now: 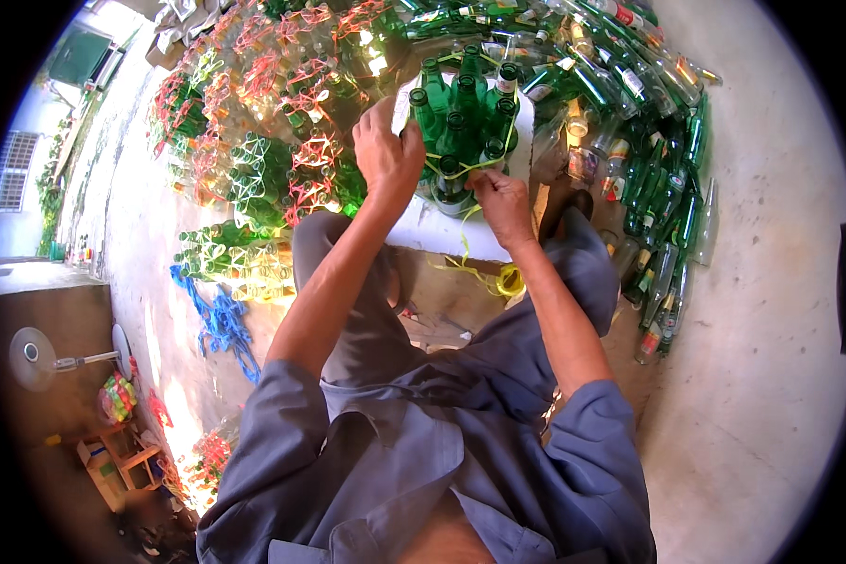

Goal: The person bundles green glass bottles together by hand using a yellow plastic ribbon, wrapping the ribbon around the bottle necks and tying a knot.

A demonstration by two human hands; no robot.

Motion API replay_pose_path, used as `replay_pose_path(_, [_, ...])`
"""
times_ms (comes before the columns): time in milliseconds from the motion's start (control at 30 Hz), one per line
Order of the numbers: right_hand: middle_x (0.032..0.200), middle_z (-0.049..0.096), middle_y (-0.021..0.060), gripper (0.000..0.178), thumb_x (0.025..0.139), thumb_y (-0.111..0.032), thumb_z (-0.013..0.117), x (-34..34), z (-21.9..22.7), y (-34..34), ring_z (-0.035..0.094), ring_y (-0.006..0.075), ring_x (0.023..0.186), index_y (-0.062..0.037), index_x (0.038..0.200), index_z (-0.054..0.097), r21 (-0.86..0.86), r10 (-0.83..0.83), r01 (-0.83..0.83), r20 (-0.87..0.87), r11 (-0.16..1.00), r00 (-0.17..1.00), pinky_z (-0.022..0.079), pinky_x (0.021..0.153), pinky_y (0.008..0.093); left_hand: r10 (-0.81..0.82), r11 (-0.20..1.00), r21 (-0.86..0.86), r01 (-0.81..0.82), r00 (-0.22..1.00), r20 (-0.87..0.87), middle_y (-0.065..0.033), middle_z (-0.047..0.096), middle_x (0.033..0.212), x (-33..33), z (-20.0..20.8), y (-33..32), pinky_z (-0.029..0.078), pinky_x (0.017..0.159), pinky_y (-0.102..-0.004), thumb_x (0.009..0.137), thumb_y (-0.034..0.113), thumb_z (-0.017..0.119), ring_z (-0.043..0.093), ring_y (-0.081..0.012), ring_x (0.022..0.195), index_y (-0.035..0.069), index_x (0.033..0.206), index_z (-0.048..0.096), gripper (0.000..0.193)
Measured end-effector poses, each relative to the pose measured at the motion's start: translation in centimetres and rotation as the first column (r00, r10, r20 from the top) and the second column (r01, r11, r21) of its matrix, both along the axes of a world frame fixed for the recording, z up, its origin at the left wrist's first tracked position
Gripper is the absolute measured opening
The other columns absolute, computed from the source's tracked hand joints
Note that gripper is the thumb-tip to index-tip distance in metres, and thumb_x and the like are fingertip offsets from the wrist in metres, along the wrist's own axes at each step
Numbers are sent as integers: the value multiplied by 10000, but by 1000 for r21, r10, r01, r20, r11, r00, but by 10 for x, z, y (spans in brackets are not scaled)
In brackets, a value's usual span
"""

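Observation:
A cluster of green glass bottles (466, 99) stands upright in front of me, a thin yellow-green plastic strap (457, 172) running round the necks. My right hand (504, 205) is at the near side of the cluster, thumb and fingertips pinched on the strap beside the nearest bottle. To the left of the bottles is my left hand (387, 155), its fingers bent and its thumb apart from them; nothing shows between them. Under the bottles lies a white board (423, 233). A loose end of strap hangs over its near edge toward a yellow roll of strap (510, 280).
Many bottles strapped with red, white and green bands (263, 122) crowd the far left. Loose bottles (653, 183) lie heaped at the right and far side. Blue strapping (221, 321) lies tangled on the left floor. A fan (36, 357) stands farther left.

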State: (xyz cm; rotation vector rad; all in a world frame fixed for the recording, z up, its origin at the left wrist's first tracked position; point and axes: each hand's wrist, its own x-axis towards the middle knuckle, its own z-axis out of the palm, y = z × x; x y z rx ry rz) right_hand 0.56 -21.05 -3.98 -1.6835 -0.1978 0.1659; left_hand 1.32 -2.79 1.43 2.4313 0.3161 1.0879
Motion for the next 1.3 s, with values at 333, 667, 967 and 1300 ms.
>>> replay_pose_path(333, [426, 473, 22, 433, 908, -311, 667, 4, -29, 19, 430, 101, 403, -13, 594, 655, -30, -124, 120, -226, 992, 966, 328, 436, 315, -579, 706, 154, 692, 688, -438, -69, 719, 911, -3, 36, -15, 476, 768, -410, 842, 142, 626, 606, -271, 855, 49, 1225, 603, 394])
replay_pose_path(667, [554, 578, 55, 388, 894, -272, 671, 11, -35, 27, 479, 104, 436, 16, 637, 634, -5, -175, 184, -342, 983, 923, 337, 416, 300, -510, 517, 137, 845, 433, -743, -141, 626, 822, 10, 48, -13, 490, 755, -432, 871, 186, 574, 585, -313, 834, -3, 1375, 460, 550])
replay_pose_path(967, [590, 592, 65, 406, 899, -330, 678, 13, -25, 24, 457, 102, 435, 12, 685, 637, -12, -115, 122, -436, 993, 893, 337, 415, 289, -443, 486, 143, 862, 384, -810, -156, 648, 835, 17, 56, -17, 508, 662, -442, 842, 164, 562, 645, -330, 801, -41, 1385, 413, 600])
replay_pose_path(1300, [568, 506, 8, 477, 878, -406, 719, 8, -22, 9, 378, 64, 463, 23, 691, 629, 40, -22, 41, -396, 998, 918, 281, 431, 261, -380, 390, 274, 879, 424, -822, -128, 616, 744, 24, 86, -19, 479, 597, -448, 796, 273, 681, 633, -329, 717, 37, 1264, 531, 545])
